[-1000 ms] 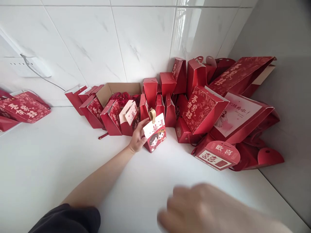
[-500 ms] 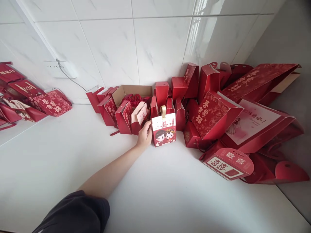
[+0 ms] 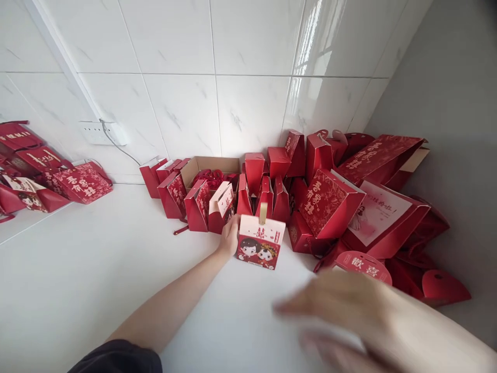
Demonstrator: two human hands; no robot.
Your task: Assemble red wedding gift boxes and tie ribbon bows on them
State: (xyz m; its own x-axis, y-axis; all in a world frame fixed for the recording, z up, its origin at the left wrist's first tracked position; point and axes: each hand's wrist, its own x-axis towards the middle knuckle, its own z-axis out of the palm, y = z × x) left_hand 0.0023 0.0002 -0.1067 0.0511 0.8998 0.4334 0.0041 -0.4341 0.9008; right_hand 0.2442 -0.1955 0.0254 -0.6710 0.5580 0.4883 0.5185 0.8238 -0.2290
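Observation:
My left hand (image 3: 230, 237) is closed on the left side of a small red and white gift box (image 3: 259, 250). Two cartoon faces are printed on its front, and a gold ribbon loop (image 3: 263, 212) stands up from its top. The fingers behind the box are hidden. At the lower right, my right hand (image 3: 341, 311) is blurred by motion, its thumb and fingers apart with nothing visible between them. It is clear of the gift box and partly covers a red box with a rounded top (image 3: 361, 265).
Red gift boxes, among them a floral box (image 3: 330, 202), crowd the right side. Behind my left hand, several small boxes stand around an open cardboard box (image 3: 190, 168) with red items inside. More red bags (image 3: 83, 182) lie far left, near a wall socket (image 3: 103, 133) with a cable.
My right hand has come into view from the lower right. The held gift box appears lower, larger and tilted back a little, still in my left hand. The whole view has shifted upward.

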